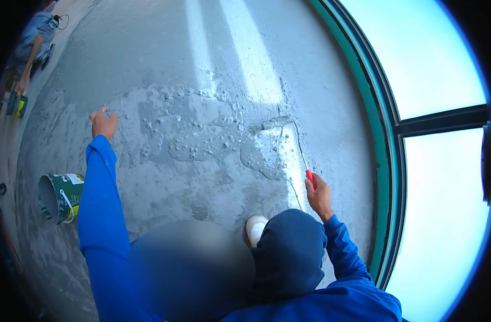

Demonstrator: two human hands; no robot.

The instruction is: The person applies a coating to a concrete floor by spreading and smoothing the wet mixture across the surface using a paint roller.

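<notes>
Red-handled tool [311,179]: held in the right hand [319,195], right of centre; the handle is enclosed by the fingers, and a thin rod is directed upward and slightly left, toward the middle of the frame, where the head is hard to make out.
Left hand [104,123]: released, fingers loosely bent, placed left of centre, well apart from the tool.
Wet grey coating [205,144]: spread in a bubbled patch over the floor [165,188], between the two hands.
Counts: one red-handled tool, one green bucket, one white shoe, two bright window panes and one co-worker are seen.
Green bucket [68,185]: set at middle left, just beside the left sleeve [101,204].
Co-worker [37,40]: seen at upper left, one arm extended down to a yellow-and-dark container [17,104].
Window panes [444,204]: bordered by a green frame [384,161] along the right.
Obstructions: floor at bottom centre is hidden by a dark knee [291,252] and a blurred rounded form [192,271]; the white shoe [255,229] is partly covered by the knee.
</notes>
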